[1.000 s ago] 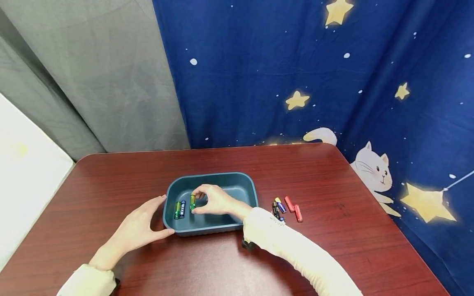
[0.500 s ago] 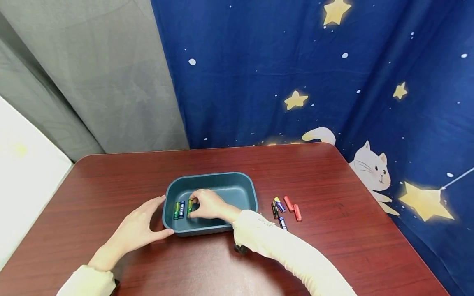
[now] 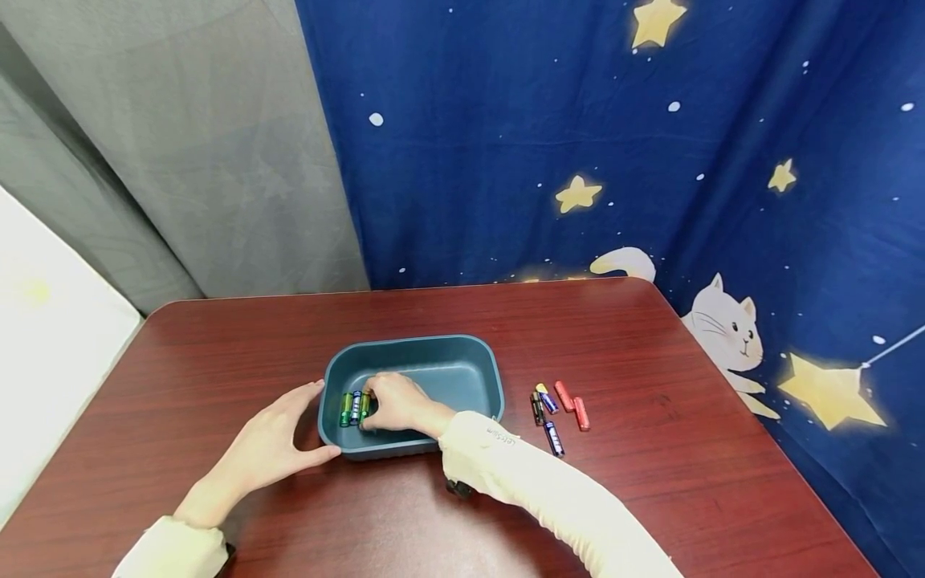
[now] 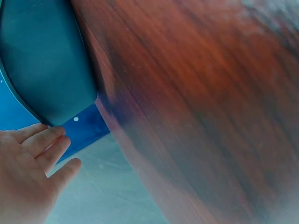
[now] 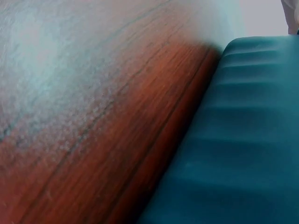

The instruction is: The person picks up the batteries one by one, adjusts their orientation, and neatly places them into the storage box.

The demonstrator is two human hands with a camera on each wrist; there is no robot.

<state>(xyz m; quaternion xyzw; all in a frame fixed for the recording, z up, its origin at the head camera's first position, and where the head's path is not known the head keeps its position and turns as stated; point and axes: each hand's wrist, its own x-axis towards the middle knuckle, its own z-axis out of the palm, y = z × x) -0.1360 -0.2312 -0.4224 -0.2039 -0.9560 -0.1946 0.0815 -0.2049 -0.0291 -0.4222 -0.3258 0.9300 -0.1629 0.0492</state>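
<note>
A teal plastic bin (image 3: 455, 381) stands on the table, with batteries lying side by side at its left end: a green battery (image 3: 346, 409), a blue battery (image 3: 356, 408) and another green battery (image 3: 364, 404). My right hand (image 3: 397, 403) reaches into the bin and pinches that last green battery between thumb and fingers, right beside the blue one. At the bin's left end my left hand (image 3: 267, 437) has its fingers and thumb spread, fingertips at the rim. In the left wrist view the left fingers (image 4: 46, 140) touch the bin's wall (image 4: 51, 70).
Right of the bin, several loose batteries lie on the brown table (image 3: 650, 482): two red batteries (image 3: 581, 414), a black battery (image 3: 537, 408), a blue-and-yellow battery (image 3: 547, 399) and a dark blue battery (image 3: 553, 438). Curtains (image 3: 506, 144) hang behind the table's far edge.
My right hand has lowered the green battery into the bin and moved it left, up against the blue one. The left hand has stayed at the bin's end.
</note>
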